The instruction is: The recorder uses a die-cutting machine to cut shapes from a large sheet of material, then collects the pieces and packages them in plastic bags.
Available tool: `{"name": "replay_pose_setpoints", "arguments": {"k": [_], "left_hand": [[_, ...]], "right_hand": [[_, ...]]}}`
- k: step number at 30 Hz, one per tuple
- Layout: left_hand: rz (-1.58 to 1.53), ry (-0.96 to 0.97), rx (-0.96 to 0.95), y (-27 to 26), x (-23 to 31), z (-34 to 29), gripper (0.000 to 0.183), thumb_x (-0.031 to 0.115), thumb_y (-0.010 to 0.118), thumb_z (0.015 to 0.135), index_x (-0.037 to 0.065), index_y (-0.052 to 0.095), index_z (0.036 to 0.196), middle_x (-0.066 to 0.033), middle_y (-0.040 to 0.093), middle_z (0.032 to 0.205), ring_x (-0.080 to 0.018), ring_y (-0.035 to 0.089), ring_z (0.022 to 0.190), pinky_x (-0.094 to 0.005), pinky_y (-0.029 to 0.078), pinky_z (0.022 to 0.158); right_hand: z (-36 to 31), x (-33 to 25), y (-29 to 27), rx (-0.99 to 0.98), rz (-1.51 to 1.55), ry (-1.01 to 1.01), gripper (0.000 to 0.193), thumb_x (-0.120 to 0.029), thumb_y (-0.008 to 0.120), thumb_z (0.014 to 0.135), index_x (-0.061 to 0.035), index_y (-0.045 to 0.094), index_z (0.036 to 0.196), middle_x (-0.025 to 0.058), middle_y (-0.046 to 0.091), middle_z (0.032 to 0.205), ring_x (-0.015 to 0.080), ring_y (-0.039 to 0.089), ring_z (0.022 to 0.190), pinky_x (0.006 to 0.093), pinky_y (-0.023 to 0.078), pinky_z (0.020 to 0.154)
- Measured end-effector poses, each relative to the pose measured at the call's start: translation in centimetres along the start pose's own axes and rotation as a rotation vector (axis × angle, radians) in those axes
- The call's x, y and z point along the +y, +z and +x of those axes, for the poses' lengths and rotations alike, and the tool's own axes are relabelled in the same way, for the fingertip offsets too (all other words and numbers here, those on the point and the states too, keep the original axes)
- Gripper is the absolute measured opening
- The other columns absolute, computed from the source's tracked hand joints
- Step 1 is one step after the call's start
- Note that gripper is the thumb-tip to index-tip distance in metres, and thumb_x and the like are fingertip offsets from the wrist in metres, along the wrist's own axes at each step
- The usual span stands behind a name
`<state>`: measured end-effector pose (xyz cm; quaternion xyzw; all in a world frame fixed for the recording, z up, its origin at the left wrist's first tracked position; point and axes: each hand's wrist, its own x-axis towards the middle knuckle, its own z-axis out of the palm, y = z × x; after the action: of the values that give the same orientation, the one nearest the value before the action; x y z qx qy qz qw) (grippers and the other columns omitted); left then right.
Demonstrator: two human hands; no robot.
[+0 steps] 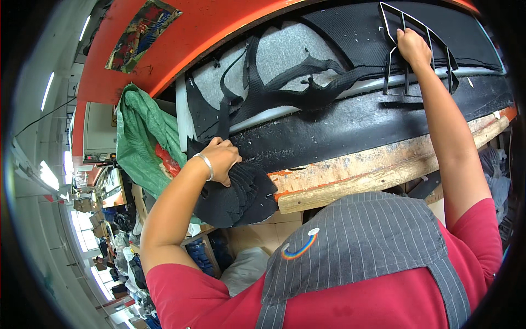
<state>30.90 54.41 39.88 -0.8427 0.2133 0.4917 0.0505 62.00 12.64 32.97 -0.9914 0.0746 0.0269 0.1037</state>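
— While clutching a black-and-white metal frame (407,79) in the right hand (415,48), also resting the left hand (218,159) on a stack of black pieces (238,202).

— Gripping the frame how?

— With a clenched right grip around the frame's bars, toward the far side.

— Located where?

— Over the right part of a black textured sheet (359,38), jutting past the pale edge strip (266,117) nearest the body. Cannot tell whether touching the sheet or slightly raised.

— And doing what with the left fingers?

— Bending them over the far end of the stack, thumb to the right. Cannot tell how firmly pinched, if at all.

— Stacked neatly?

— Fanned like overlapping leaves, just beside the left end of a scuffed wooden ledge (372,167).

— Whole, that sheet?

— Cut into looping strips on the left, with a gray surface (285,49) showing through the gaps.

— Anything around?

— Left of the sheet, a crumpled green sack (134,118); beyond, an orange panel (213,27). On the left wrist, a silvery bracelet (208,164).
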Motion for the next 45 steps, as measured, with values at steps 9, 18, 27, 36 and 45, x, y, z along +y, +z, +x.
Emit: {"name": "replay_pose_setpoints", "arguments": {"k": [9,18,27,36,45], "left_hand": [[-0.092,-0.357,0.520,3.8,3.5,-8.5,0.047,0.027,0.078,0.052,0.010,0.070,0.095,-0.0076,0.066,0.098,-0.0196,0.055,0.110,-0.0548,0.020,0.109],[-0.242,-0.661,0.971,4.9,15.5,-13.3,0.044,0.028,0.082,0.052,0.010,0.068,0.089,-0.0030,0.066,0.092,-0.0185,0.056,0.111,-0.0518,0.013,0.110],[-0.288,-0.919,1.087,6.1,27.4,-9.8,0.047,0.031,0.082,0.053,0.009,0.066,0.091,-0.0049,0.065,0.099,-0.0173,0.055,0.113,-0.0517,0.016,0.111],[-0.491,-1.378,1.271,10.5,44.6,-8.1,0.048,0.031,0.083,0.052,0.005,0.065,0.089,-0.0077,0.065,0.090,-0.0227,0.061,0.095,-0.0483,0.024,0.109],[-0.488,-1.828,1.440,11.8,59.8,-5.4,0.056,0.031,0.085,0.049,-0.001,0.059,0.087,-0.0119,0.062,0.083,-0.0291,0.061,0.084,-0.0465,0.032,0.104]], "right_hand": [[-0.1,0.2,-0.3,-0.001,0.062,-0.021,0.050,-0.046,0.035,0.093,-0.0096,0.060,0.117,0.0193,0.059,0.122,0.0375,0.055,0.114,0.0480,0.043,0.095],[1.2,2.3,1.0,0.165,0.084,-0.219,0.056,-0.050,0.039,0.093,-0.0073,0.045,0.129,0.0192,0.050,0.133,0.0414,0.055,0.111,0.0507,0.045,0.090],[0.8,2.9,1.7,0.182,0.163,-0.485,0.071,-0.048,0.047,0.093,-0.0012,0.029,0.143,0.0237,0.041,0.139,0.0374,0.043,0.127,0.0472,0.039,0.101],[1.7,3.6,3.2,0.346,0.153,-0.727,0.070,-0.052,0.057,0.087,-0.0170,0.036,0.143,0.0249,0.035,0.143,0.0419,0.040,0.127,0.0549,0.035,0.101],[-21.8,2.0,-4.7,-0.535,1.032,-1.822,0.070,-0.039,0.074,0.077,-0.0021,0.046,0.130,0.0216,0.041,0.135,0.0363,0.039,0.127,0.0467,0.032,0.104]]}}
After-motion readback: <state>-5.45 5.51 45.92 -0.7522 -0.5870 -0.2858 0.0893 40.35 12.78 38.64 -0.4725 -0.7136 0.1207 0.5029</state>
